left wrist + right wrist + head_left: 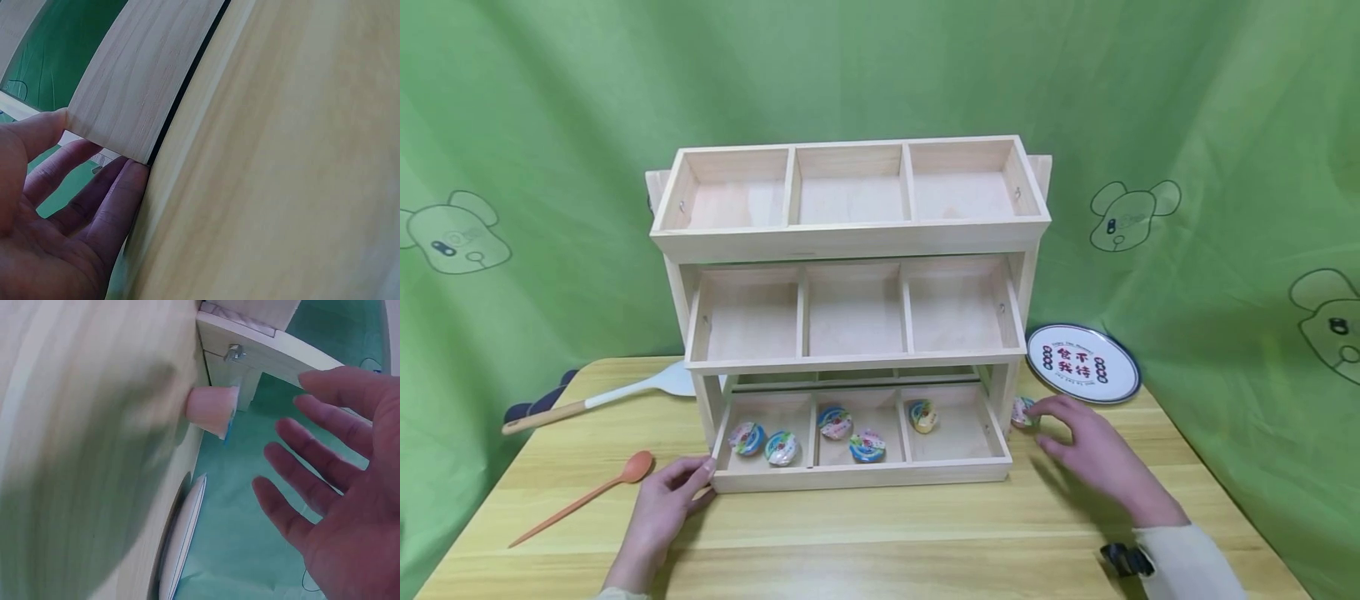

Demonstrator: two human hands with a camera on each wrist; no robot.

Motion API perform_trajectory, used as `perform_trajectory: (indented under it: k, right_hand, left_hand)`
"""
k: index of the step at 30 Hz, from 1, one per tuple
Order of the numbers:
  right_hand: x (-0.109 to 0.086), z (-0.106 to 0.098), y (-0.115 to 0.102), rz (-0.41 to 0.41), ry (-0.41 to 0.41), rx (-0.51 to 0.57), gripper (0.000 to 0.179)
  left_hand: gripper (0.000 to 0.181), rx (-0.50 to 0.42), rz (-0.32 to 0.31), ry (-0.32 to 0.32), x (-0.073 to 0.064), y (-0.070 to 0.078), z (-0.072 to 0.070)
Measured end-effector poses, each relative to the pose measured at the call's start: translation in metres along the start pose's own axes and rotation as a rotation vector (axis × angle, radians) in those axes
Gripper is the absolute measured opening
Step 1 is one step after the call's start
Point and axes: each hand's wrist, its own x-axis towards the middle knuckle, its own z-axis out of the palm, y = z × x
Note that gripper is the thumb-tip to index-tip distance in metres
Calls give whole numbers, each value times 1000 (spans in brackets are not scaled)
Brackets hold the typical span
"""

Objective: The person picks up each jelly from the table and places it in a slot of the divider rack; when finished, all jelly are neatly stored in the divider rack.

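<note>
A three-tier wooden rack stands on the table, each tray split into three compartments. My left hand holds the front left corner of its bottom tray. In the left wrist view, the thumb lies at the upper corner and the fingers lie against the end. Beside the rack's right side, a jelly cup with a pink body stands upright on the table. My right hand hovers by this cup with spread fingers; the right wrist view shows a gap between them.
Several jelly cups lie in the bottom tray: two left, two middle, one right. A white plate with red lettering sits behind the right hand. At left lie an orange spoon and a white spatula with a wooden handle. Green cloth hangs behind.
</note>
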Motion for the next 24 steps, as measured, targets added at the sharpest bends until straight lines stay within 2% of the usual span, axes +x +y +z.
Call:
perform_trajectory:
  k: [9,17,24]
  right_hand:
    - [12,7,6,-11,-14,-95,48]
    - [19,10,12,-18,-60,-81,51]
    - [28,14,25,-21,-100,-32,55]
  left_hand:
    - [32,-1,4,-3,1,0,0]
    - [32,-2,1,-1,1,-2,0]
    - [33,0,5,-2,1,-1,0]
